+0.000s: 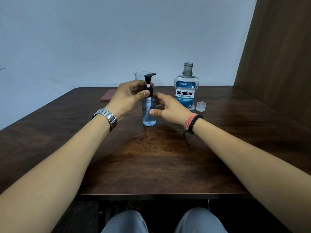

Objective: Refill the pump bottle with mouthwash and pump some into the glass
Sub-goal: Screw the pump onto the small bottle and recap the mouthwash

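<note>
A clear pump bottle (149, 115) with pale blue liquid at its bottom stands mid-table. Its black pump head (149, 84) is raised just above the neck, the white tube reaching down into the bottle. My left hand (129, 96) grips the pump's black collar between thumb and fingers. My right hand (168, 107) sits just right of the bottle body with fingers spread, thumb close to the plastic; I cannot tell if it touches. An uncapped Listerine mouthwash bottle (186, 88) stands to the right. A clear glass (140, 75) stands behind the pump, partly hidden.
The mouthwash cap (201, 106) lies open side up, right of the Listerine bottle. A flat reddish mat (107, 95) lies at the back left of the dark wooden table (151, 157). A wall runs behind and a wooden panel stands at the right.
</note>
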